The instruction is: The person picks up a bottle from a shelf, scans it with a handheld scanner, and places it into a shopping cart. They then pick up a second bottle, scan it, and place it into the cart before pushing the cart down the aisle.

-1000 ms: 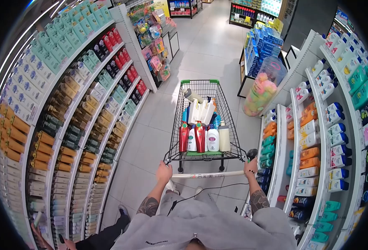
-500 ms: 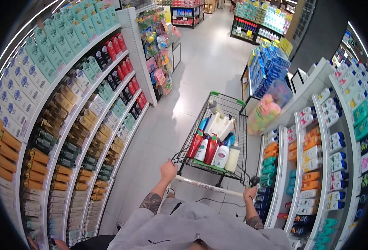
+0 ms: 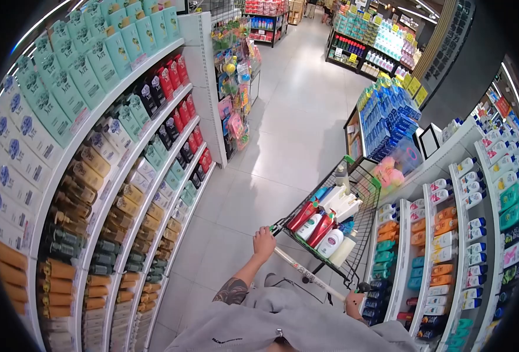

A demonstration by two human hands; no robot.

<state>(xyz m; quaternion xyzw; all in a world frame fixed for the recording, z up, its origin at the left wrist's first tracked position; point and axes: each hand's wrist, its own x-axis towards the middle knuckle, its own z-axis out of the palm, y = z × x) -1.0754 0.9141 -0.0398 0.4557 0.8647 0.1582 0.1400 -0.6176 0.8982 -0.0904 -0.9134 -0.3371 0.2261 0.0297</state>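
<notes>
My left hand (image 3: 264, 243) is closed round the left end of the handle (image 3: 303, 271) of a shopping cart. At the right end of that pale bar, my right hand (image 3: 354, 303) is wrapped round it, its fingers partly hidden. The wire basket (image 3: 365, 202) sits ahead of me, angled, with green corners. Inside stand red bottles (image 3: 302, 217), white bottles (image 3: 331, 242) with labels, and a cream container (image 3: 343, 252). Behind them are a white group of bottles (image 3: 341, 202) and a grey-topped bottle (image 3: 341, 173).
Shelves of boxes and pump bottles (image 3: 104, 246) curve along my left. Close on the cart's right are shelves of bottles (image 3: 441, 246). Past its front right corner stands a display of blue boxes (image 3: 388, 114). Tiled floor (image 3: 283, 141) runs ahead along the aisle.
The cart has swung to the right in view, its front now pointing more to the right. Both hands stay on the handle, the left one farther forward than the right. My view has shifted too.
</notes>
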